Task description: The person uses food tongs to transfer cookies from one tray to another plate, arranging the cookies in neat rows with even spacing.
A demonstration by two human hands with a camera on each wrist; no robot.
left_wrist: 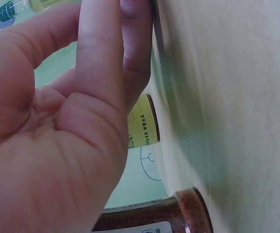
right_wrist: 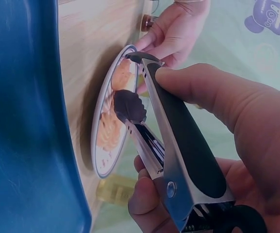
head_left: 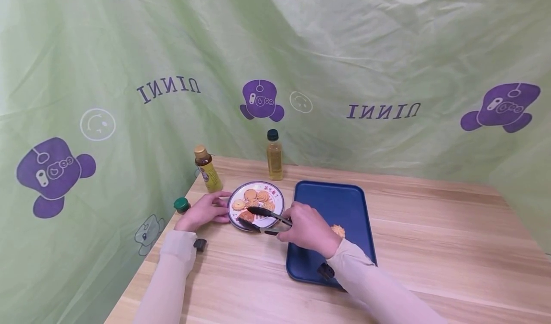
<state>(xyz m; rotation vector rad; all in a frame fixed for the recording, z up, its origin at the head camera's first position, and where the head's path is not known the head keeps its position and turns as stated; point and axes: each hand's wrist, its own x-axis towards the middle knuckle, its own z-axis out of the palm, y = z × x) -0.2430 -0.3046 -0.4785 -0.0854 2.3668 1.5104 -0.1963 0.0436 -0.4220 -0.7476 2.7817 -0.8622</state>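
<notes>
The left hand (head_left: pixel 208 210) is at the left rim of a white plate (head_left: pixel 275 193) with a dark edge, its fingers bent along that rim. Several golden cookies (head_left: pixel 263 196) lie on the plate. In the right hand (head_left: pixel 311 228) is a pair of kitchen tongs (right_wrist: pixel 183 131), gripped with the thumb along one black-padded arm and fingers round the other. Its two dark tips stand apart over the near-left part of the plate, beside an orange-brown cookie (head_left: pixel 246 215). Another cookie (head_left: pixel 337 230) sits on the blue tray (head_left: pixel 331 195), partly hidden behind the right hand.
An oil bottle (head_left: pixel 274 159) with a dark cap stands behind the plate. A gold-capped, yellow-labelled bottle (head_left: pixel 209 172) is behind the left hand. Beside the left wrist, a green-capped jar (head_left: pixel 181 204) stands near the table's left edge. Green curtain (head_left: pixel 387 142) hangs around the wooden table (head_left: pixel 447 238).
</notes>
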